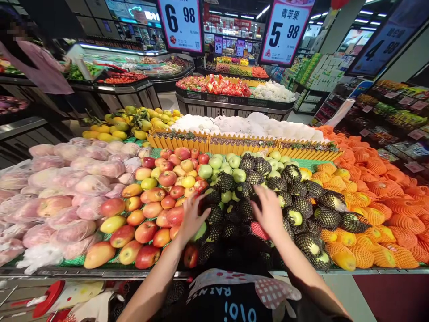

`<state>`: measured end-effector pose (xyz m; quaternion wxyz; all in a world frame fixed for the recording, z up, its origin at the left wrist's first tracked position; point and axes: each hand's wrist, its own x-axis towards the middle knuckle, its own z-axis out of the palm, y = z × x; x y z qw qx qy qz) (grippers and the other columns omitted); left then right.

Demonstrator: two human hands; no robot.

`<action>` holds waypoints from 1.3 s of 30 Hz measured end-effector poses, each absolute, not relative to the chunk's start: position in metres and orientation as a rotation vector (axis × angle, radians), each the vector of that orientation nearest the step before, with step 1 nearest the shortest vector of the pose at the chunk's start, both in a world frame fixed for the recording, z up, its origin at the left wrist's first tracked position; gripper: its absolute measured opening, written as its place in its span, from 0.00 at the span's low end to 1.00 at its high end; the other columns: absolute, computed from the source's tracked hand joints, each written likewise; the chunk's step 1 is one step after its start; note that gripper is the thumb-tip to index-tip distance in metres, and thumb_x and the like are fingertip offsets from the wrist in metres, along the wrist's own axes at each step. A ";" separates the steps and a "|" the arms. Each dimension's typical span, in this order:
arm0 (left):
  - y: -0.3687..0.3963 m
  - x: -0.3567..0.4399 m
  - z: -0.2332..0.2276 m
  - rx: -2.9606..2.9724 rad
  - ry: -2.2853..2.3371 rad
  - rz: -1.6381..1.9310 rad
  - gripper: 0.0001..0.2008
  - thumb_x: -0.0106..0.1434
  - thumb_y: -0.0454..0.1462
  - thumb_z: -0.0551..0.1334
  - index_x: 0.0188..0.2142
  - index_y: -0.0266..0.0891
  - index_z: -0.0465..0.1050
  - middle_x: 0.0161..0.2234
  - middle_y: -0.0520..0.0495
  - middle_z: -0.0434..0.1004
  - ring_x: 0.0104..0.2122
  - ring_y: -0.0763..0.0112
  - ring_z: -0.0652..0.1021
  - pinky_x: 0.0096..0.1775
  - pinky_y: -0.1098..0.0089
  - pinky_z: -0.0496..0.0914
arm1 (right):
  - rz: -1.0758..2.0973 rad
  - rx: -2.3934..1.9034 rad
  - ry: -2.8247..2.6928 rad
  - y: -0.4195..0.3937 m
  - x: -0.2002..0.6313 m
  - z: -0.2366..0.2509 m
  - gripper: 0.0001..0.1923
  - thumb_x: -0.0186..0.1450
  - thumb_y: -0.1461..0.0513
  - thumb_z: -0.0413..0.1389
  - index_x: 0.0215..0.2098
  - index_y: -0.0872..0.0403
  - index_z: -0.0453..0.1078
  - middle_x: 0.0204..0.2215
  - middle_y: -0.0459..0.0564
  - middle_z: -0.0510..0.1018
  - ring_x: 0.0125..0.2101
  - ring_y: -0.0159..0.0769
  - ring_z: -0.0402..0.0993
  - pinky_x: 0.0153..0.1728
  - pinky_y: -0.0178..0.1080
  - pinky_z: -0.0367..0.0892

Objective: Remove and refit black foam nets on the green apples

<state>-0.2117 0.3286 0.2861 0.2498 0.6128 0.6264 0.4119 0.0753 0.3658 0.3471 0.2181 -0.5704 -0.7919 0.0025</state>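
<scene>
Green apples [234, 197] in black nets lie under two hands.
Left hand [191, 219] and right hand [270, 212] rest flat, fingers spread apart; red apples [147, 210] sit just beside the left fingers.

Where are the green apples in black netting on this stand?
In the head view, the netted green apples fill the stand's middle under both hands, between red apples on the left and orange-netted fruit on the right.

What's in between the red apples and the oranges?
In the head view, green apples wrapped in black net sleeves lie between the red apples and the oranges. Both hands, left and right, rest on them.
</scene>
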 end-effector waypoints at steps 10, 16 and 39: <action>0.419 -0.186 0.278 2.071 1.976 0.216 0.31 0.55 0.43 0.71 0.55 0.33 0.65 0.59 0.26 0.67 0.65 0.36 0.61 0.62 0.43 0.56 | 0.075 -1.568 -2.754 0.366 -0.016 0.255 0.39 0.63 0.65 0.58 0.70 0.65 0.54 0.68 0.74 0.58 0.64 0.61 0.62 0.62 0.55 0.59; 0.428 -0.185 0.284 2.176 1.890 0.163 0.33 0.46 0.42 0.77 0.48 0.32 0.67 0.50 0.26 0.76 0.57 0.40 0.71 0.60 0.51 0.61 | -0.032 -1.727 -2.654 0.363 -0.025 0.237 0.29 0.69 0.69 0.48 0.68 0.59 0.59 0.65 0.72 0.65 0.63 0.57 0.64 0.61 0.57 0.58; 0.377 -0.293 0.271 1.875 2.291 0.641 0.29 0.58 0.50 0.66 0.53 0.37 0.65 0.49 0.34 0.75 0.51 0.46 0.75 0.53 0.53 0.70 | -0.042 -1.796 -2.483 0.365 -0.025 0.217 0.21 0.67 0.67 0.52 0.57 0.60 0.71 0.60 0.68 0.71 0.59 0.53 0.66 0.60 0.52 0.58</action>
